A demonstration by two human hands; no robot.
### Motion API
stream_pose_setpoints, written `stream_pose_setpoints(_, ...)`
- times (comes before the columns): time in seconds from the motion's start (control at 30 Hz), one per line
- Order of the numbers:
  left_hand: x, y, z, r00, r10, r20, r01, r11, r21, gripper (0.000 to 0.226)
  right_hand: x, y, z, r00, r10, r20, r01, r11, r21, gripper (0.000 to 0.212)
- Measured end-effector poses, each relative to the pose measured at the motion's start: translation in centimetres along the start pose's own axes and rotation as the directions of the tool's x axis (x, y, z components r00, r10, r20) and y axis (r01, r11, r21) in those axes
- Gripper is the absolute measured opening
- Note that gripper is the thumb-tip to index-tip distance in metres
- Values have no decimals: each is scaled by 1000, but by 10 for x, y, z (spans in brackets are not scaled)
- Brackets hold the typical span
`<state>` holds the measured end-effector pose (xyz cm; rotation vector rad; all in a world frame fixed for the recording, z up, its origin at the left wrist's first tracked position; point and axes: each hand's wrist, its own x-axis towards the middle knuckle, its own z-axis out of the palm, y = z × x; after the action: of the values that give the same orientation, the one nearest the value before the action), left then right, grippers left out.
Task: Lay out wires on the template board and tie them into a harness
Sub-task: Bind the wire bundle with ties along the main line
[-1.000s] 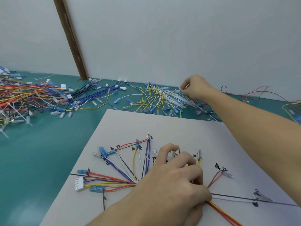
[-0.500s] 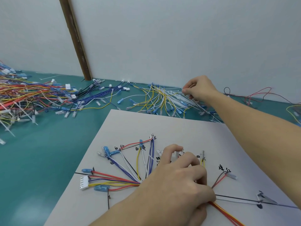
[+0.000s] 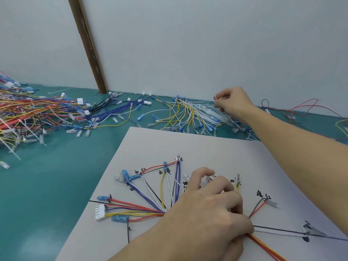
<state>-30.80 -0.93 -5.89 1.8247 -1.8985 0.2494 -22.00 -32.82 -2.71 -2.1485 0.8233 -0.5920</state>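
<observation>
Wires (image 3: 143, 208) fan across your template board (image 3: 216, 147) on teal bench (image 3: 47, 185), white wall behind; left hand (image 3: 203, 219) curls over their junction, right hand (image 3: 231, 102) pinches a cable tie (image 3: 205, 105).

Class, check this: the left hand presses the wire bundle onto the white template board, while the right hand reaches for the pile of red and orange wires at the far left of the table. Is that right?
Not quite. The head view shows the right hand at the white cable ties by the yellow wires, far right of the board, not at the red and orange pile. The left hand does press the bundle onto the board.
</observation>
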Motion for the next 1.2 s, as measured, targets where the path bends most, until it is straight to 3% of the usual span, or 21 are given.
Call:
stream_pose_setpoints(0.13, -2, 0, -3, 999, -5, 48, 7, 1000, -28, 23, -14, -22, -10, 995, -86, -59, 89, 994, 58, 19)
stream_pose_setpoints(0.33, -3, 2, -9, 998, 0, 66, 2, 1000, -30, 22, -86, -45, -42, 984, -174, 44, 157, 952, 263, 13)
stream_pose_setpoints(0.5, -1, 4, -11, 999, 4, 49, 1, 995, -96, 22, -168, -38, -67, 978, -92, 186, -16, 862, 507, 12)
stream_pose_setpoints(0.63, -1, 3, -11, 1000, -6, 17, 8, 992, -123, 21, -214, -22, -82, 948, -23, 318, -181, 782, 596, 17)
stream_pose_setpoints(0.77, -1, 4, -11, 999, -42, 2, 42, 990, -131, 16, -237, -8, -86, 934, 5, 356, -227, 779, 584, 19)
stream_pose_setpoints(0.87, 0, 5, -12, 998, -63, -12, 61, 989, -132, 14, -246, 0, -84, 937, -4, 350, -182, 848, 498, 19)
stream_pose_setpoints(1.07, 0, 5, -14, 996, -85, -9, 83, 986, -145, 9, -250, 7, -86, 946, -9, 323, -158, 858, 488, 16)
stream_pose_setpoints(1.2, -1, 4, -14, 994, -107, -17, 103, 980, -169, 10, -252, 7, -84, 958, -64, 279, -66, 899, 432, 18)
